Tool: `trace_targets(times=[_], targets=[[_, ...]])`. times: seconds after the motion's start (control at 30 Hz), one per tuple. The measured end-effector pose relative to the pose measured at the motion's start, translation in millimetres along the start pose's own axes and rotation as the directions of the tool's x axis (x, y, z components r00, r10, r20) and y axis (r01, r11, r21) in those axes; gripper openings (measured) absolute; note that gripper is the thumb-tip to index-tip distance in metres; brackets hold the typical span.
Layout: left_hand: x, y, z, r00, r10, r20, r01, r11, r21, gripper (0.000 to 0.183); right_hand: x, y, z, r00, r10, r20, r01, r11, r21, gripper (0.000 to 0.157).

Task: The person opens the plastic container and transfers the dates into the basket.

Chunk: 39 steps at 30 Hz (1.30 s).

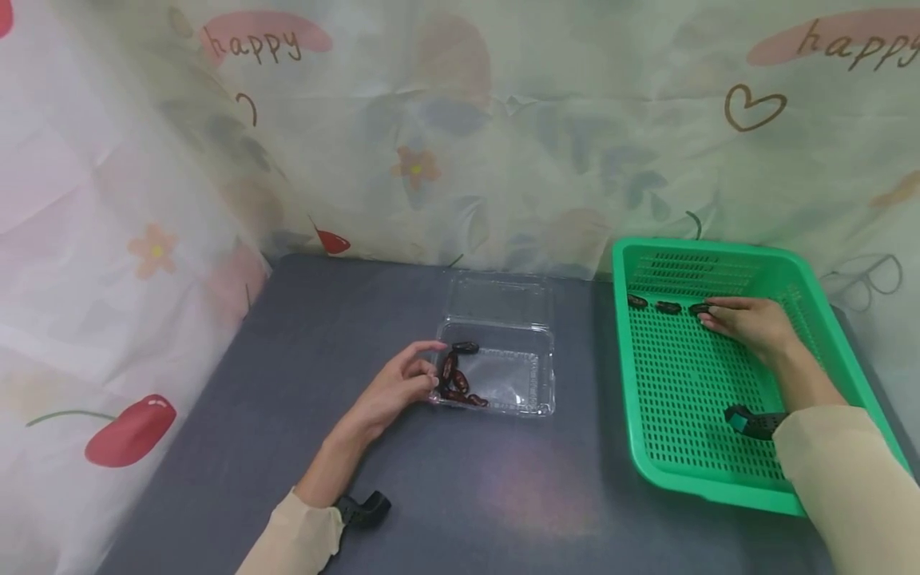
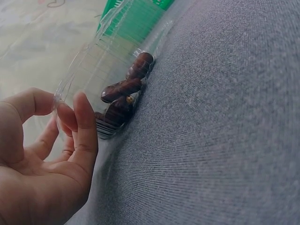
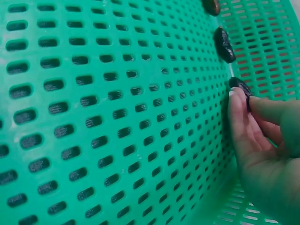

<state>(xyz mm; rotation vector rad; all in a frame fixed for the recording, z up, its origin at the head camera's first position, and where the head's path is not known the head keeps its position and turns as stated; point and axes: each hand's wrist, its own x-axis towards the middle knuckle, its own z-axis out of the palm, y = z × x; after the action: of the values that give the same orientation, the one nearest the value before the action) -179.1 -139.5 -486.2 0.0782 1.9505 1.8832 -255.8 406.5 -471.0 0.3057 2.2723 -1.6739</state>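
Under right hand (image 1: 749,323): dark brown oval date (image 3: 238,84), pinched, seemingly for alignment with leftward dates (image 1: 668,307) in green plastic basket (image 1: 631,399).
Beside left hand (image 1: 394,387): clear rectangular plastic box (image 1: 506,377), gripped, probably for steadiness.

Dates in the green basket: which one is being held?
In the head view, the rightmost date, pinched by the right hand; the middle and leftmost dates lie untouched.

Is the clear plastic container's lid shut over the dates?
No, the lid lies folded back behind the clear plastic container, leaving the dates uncovered.
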Motion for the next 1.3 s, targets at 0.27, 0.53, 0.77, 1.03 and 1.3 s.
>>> trace_targets(times=[0.27,0.53,0.77,1.03,1.3], targets=[[-0.1,-2.8,0.4,1.000,0.009,-0.005,-0.010,1.000,-0.015,0.052,-2.0,1.0,3.3,0.998,0.002,-0.062,-0.009,0.993,-0.115,0.052],[0.0,-4.9,0.6,1.000,0.013,-0.005,-0.013,1.000,-0.022,0.052,-3.8,0.8,5.0,0.995,0.031,-0.100,-0.045,0.989,-0.144,0.052],[-0.4,-4.4,1.0,1.000,0.011,-0.004,-0.011,0.999,-0.032,0.052,-6.8,-8.1,2.4,0.997,0.007,-0.078,-0.014,0.995,-0.100,0.055],[-1.2,-3.0,2.0,1.000,0.011,-0.007,-0.011,0.999,-0.034,0.052,-12.5,-26.5,-1.5,0.997,-0.024,-0.067,0.026,0.999,0.020,0.037],[-1.1,-2.0,1.9,1.000,0.003,-0.012,-0.004,1.000,-0.021,0.052,-22.8,-49.6,9.4,0.994,-0.098,-0.058,0.099,0.995,0.011,0.059]])
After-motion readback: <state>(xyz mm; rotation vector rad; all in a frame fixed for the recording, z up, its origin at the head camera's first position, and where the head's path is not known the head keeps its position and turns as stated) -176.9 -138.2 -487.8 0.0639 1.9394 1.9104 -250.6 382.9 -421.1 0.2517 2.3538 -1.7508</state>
